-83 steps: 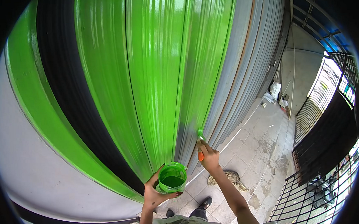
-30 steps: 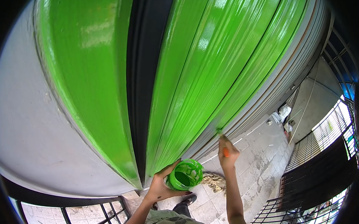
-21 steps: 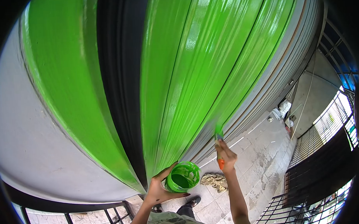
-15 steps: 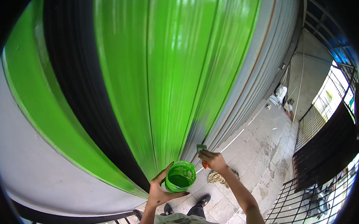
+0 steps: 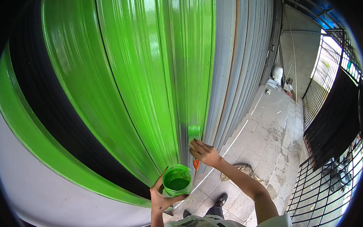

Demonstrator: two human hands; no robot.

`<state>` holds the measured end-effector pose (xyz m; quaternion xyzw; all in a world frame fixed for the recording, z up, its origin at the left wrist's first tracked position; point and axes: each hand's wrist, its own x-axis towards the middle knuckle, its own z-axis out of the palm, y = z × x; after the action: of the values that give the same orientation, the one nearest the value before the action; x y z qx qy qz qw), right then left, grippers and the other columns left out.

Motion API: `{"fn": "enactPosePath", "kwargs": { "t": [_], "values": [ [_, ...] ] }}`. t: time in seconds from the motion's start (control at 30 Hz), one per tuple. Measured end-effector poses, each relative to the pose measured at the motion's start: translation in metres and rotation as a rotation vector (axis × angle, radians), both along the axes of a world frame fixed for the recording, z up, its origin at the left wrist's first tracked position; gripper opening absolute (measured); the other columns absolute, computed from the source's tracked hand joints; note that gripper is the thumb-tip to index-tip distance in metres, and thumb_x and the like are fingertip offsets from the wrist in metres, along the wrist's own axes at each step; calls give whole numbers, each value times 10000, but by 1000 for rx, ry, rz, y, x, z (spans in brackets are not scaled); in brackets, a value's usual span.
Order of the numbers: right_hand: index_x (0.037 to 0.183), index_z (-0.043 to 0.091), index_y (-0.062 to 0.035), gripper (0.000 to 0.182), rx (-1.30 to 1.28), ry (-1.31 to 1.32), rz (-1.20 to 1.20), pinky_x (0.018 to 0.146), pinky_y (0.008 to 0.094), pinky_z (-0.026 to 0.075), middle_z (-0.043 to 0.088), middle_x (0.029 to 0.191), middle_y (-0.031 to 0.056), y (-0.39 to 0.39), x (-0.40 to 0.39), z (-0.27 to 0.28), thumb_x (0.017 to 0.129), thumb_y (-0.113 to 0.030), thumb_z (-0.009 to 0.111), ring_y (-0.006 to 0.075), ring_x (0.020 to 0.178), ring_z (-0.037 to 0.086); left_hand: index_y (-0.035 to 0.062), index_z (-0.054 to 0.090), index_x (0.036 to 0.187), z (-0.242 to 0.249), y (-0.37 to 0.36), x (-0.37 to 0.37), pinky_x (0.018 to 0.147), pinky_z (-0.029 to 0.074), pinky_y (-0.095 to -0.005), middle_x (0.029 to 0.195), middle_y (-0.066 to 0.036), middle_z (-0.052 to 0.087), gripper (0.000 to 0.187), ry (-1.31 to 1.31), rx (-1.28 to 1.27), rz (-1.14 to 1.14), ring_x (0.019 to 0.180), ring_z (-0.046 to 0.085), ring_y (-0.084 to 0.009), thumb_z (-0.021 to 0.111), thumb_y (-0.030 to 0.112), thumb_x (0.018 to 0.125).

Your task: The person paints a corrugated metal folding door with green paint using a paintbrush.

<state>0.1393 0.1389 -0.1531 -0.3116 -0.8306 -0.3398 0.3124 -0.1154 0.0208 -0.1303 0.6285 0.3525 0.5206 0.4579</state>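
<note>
My left hand (image 5: 161, 199) is wrapped round a clear tub of green paint (image 5: 178, 180), held upright with its mouth toward me. Green smears coat the tub's inner wall. A paintbrush (image 5: 196, 164) with an orange handle is gripped in my right hand (image 5: 205, 152). Its green-loaded bristles touch the lower part of a ribbed metal shutter (image 5: 138, 87). Wet-looking green covers the shutter's middle panels, while grey metal shows around and below the brush and on the ribs to the right.
A black band (image 5: 40, 78) and a pale wall (image 5: 52, 178) lie to the left. On the tiled floor (image 5: 246, 151), a crumpled brownish cloth (image 5: 241, 171) sits near my feet. A black metal grille (image 5: 316, 197) stands at the right. White bags (image 5: 277, 72) rest by the far wall.
My right hand has moved up and left, and the brush now presses on the shutter, with fresh green above its bristles. The view has turned rightward; the tub stays in my left hand.
</note>
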Motion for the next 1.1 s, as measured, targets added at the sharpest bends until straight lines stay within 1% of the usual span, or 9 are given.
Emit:
{"fn": "enactPosePath", "kwargs": {
  "t": [0.1,0.17,0.27,0.43,0.53,0.63,0.73,0.93,1.1],
  "values": [
    [931,636,-102,210,-367,-72,1,645,295,599,659,1137,78,-8,-6,-30,735,-154,691,191,980,686,-95,473,1337,5,-1,-1,981,486,-353,1169,-136,657,949,11,-20,-5,1061,639,-190,924,119,530],
    [937,629,-98,216,-266,-32,1,605,292,588,669,1118,65,-2,-2,-13,735,-138,693,185,957,694,-89,473,1340,6,-1,-1,977,490,-351,1167,-134,659,946,4,-3,-11,1058,639,-186,921,119,532],
    [944,621,-87,232,-136,133,41,614,288,595,692,1081,74,10,3,71,728,-98,706,203,933,707,-48,595,1203,13,-3,2,943,486,-323,1081,-86,685,769,-55,-45,6,993,647,-165,910,103,518],
    [926,683,-68,167,250,274,22,733,298,613,709,1057,117,-19,5,163,765,-57,727,246,952,708,-74,522,1289,4,3,1,966,486,-345,1147,-120,665,883,-8,33,-19,1042,640,-187,923,132,530],
    [913,706,-34,140,-183,746,380,746,295,609,723,995,123,-54,4,170,780,-9,745,252,934,712,-76,492,1331,5,1,-1,990,476,-364,1178,-157,653,944,64,129,20,1075,638,-219,932,164,532],
    [900,711,-7,147,-654,965,728,763,296,604,733,939,124,-95,13,161,766,21,767,246,917,716,-54,503,1331,18,-2,2,1007,464,-384,1197,-182,643,953,211,193,91,1103,631,-260,936,194,519],
    [895,719,-16,171,-915,803,713,762,297,604,735,932,121,-122,14,173,741,8,788,230,891,722,-32,517,1329,38,3,5,1015,457,-409,1231,-190,623,934,327,273,128,1146,608,-297,929,207,525],
    [921,729,-84,184,-797,414,447,671,274,601,737,947,63,-147,-3,183,752,-108,800,220,808,728,-5,531,1329,58,13,9,1035,440,-457,1284,-147,599,895,442,610,138,1201,565,-315,893,182,532],
    [994,698,-81,177,-793,397,476,641,284,599,730,984,47,-150,-6,170,827,-128,732,215,803,725,19,525,1343,74,13,11,1070,402,-505,1311,-121,581,919,565,723,106,1241,532,-298,877,172,508]
  ]
}}
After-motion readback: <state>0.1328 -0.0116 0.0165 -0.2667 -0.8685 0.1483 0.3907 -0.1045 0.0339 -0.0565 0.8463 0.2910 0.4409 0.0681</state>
